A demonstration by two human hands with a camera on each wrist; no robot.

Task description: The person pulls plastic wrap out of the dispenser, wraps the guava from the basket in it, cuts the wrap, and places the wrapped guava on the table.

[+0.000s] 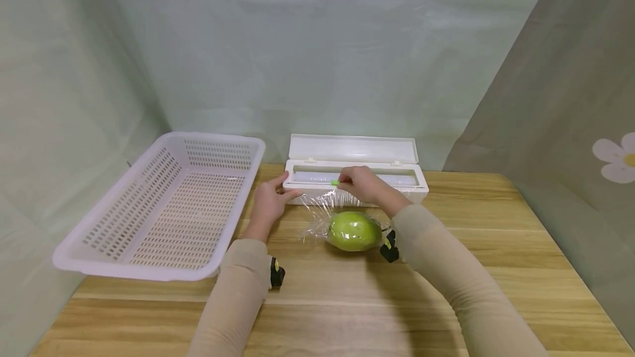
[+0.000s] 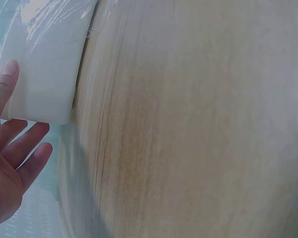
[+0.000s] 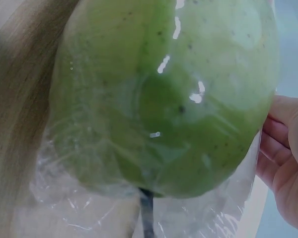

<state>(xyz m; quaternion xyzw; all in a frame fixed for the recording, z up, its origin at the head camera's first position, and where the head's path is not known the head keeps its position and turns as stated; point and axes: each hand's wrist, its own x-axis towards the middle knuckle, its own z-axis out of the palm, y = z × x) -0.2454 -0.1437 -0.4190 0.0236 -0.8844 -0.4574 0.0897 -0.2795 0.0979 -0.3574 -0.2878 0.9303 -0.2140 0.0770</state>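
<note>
A white cling film dispenser (image 1: 357, 194) stands at the back of the table, its lid (image 1: 353, 149) tilted up and a film roll (image 1: 314, 177) inside. My left hand (image 1: 269, 201) holds its left end, thumb on the front face, fingers at the end wall. My right hand (image 1: 364, 183) pinches the small green slide cutter (image 1: 334, 183) on the front rim. Before the dispenser lies a green pear (image 1: 354, 231) with a dark stem (image 3: 147, 213), covered in clear cling film (image 1: 317, 216) that runs up to the dispenser. The right wrist view hides the cutter behind the pear.
A white perforated plastic basket (image 1: 238, 203) stands on the left of the wooden table (image 1: 317, 313), close to my left forearm. Pale cloth (image 1: 322, 59) hangs right behind the dispenser. Another cloth with a flower print (image 1: 615, 157) hangs on the right.
</note>
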